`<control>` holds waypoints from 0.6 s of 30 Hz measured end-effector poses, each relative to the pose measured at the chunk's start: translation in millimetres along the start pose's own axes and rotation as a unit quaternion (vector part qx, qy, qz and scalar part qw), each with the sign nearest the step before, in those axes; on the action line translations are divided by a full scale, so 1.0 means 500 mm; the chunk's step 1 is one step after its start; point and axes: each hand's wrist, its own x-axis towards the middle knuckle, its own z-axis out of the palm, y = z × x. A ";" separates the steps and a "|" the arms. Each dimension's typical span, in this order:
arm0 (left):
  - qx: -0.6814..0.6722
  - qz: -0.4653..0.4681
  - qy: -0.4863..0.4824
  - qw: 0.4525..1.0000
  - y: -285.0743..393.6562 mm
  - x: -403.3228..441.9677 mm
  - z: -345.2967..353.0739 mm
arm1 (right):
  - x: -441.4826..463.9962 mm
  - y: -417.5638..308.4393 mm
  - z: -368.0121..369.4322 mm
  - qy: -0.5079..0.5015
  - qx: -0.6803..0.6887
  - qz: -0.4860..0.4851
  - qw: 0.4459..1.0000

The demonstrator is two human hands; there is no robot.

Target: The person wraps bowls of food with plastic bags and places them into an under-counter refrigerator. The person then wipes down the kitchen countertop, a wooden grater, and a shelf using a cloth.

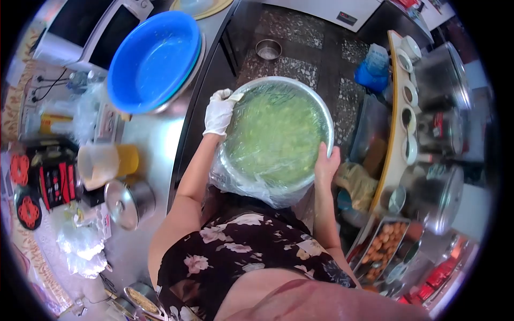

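A large round metal bowl [330,125] is held in front of my body, with green contents under clear plastic wrap [276,134]. My left hand [219,113], in a white glove, grips the bowl's upper left rim. Bare, my right hand [326,163] holds the lower right rim, its thumb on top and the other fingers mostly hidden beneath. Loose plastic hangs around the side of the bowl nearest me.
At the left, a metal counter [152,139] bears a blue basin [155,61], a lidded pot [128,204] and a plastic jug [99,165]. A round pan [268,50] lies on the floor ahead. Along the right runs a shelf [395,125] with bowls and large pots.
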 end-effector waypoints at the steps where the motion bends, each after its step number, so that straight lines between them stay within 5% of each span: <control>1: -0.008 0.013 0.014 1.000 0.027 0.069 0.032 | 0.067 -0.003 0.043 -0.005 -0.005 -0.012 1.000; 6: 0.048 -0.038 0.027 0.998 0.079 0.468 0.178 | 0.414 -0.015 0.294 -0.028 -0.051 -0.091 0.994; 10: 0.105 -0.147 -0.009 0.983 0.186 0.659 0.215 | 0.628 -0.079 0.443 -0.071 -0.028 -0.050 0.996; 14: 0.205 -0.069 0.008 0.976 0.115 0.770 0.266 | 0.731 -0.123 0.515 -0.092 -0.045 -0.011 0.995; 18: 0.243 -0.180 0.000 0.953 0.113 0.812 0.306 | 0.817 -0.064 0.567 -0.134 -0.024 0.008 0.991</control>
